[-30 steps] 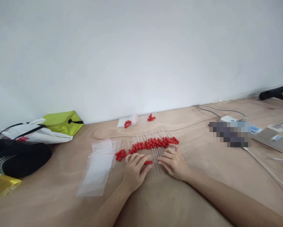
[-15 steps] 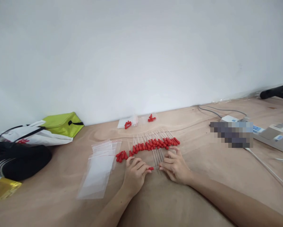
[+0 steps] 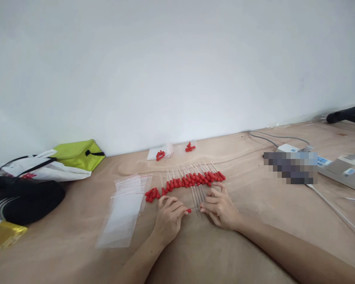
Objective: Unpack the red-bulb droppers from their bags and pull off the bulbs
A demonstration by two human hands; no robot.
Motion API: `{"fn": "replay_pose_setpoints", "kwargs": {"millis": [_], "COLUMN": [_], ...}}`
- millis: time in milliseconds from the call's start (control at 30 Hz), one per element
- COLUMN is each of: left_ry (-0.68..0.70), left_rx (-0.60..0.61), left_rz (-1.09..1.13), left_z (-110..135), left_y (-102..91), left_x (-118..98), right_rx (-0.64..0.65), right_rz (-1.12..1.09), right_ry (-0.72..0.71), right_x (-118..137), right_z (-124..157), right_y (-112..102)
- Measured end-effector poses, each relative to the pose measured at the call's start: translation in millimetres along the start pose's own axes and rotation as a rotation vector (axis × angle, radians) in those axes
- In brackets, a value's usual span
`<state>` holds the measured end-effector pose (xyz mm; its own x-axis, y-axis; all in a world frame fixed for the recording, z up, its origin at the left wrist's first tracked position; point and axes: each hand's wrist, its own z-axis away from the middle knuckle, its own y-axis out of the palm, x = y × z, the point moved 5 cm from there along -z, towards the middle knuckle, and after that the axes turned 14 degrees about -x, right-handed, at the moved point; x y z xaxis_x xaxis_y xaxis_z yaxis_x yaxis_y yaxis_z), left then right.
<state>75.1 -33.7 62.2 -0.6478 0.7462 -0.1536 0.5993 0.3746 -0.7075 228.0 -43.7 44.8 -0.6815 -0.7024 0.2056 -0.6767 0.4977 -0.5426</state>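
Note:
My left hand (image 3: 171, 217) pinches a red rubber bulb (image 3: 189, 210), whose end shows past the fingertips. My right hand (image 3: 220, 207) is closed on a thin glass dropper tube (image 3: 195, 209) that lies crosswise and meets the bulb. Whether the tube sits inside the bulb is hidden. Several loose glass tubes (image 3: 196, 194) lie side by side beneath it, between my hands. Just beyond them is a row of droppers with red bulbs (image 3: 195, 179), their tubes pointing at the wall. A small heap of loose red bulbs (image 3: 152, 195) lies beyond my left hand.
Clear zip bags (image 3: 121, 217) are stacked at the left. Near the wall lie two small bags with red bulbs (image 3: 160, 155). A black cap (image 3: 32, 201), a white bag (image 3: 67, 171) and a green bag (image 3: 76, 154) stand far left. A power strip (image 3: 328, 167) with cables lies right.
Less of the red bulb shows beyond my left fingertips now. Both hands have otherwise stayed almost in place, and the other things lie as before.

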Motion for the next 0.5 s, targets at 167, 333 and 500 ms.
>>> {"fn": "replay_pose_setpoints", "kwargs": {"millis": [167, 333, 500], "left_ry": [-0.085, -0.265, -0.482], "left_rx": [-0.065, -0.284, -0.447], "left_rz": [0.007, -0.032, -0.171], "left_z": [9.0, 17.0, 23.1], "left_y": [-4.6, -19.9, -36.5], "left_x": [20.7, 58.0, 93.3], "right_rx": [0.000, -0.099, -0.197], "right_rz": [0.007, 0.047, 0.197], "right_ry": [0.096, 0.249, 0.351], "right_x": [-9.1, -20.6, -28.9], "right_z": [1.1, 3.6, 6.6], "right_y": [-6.6, -13.7, -20.8]}}
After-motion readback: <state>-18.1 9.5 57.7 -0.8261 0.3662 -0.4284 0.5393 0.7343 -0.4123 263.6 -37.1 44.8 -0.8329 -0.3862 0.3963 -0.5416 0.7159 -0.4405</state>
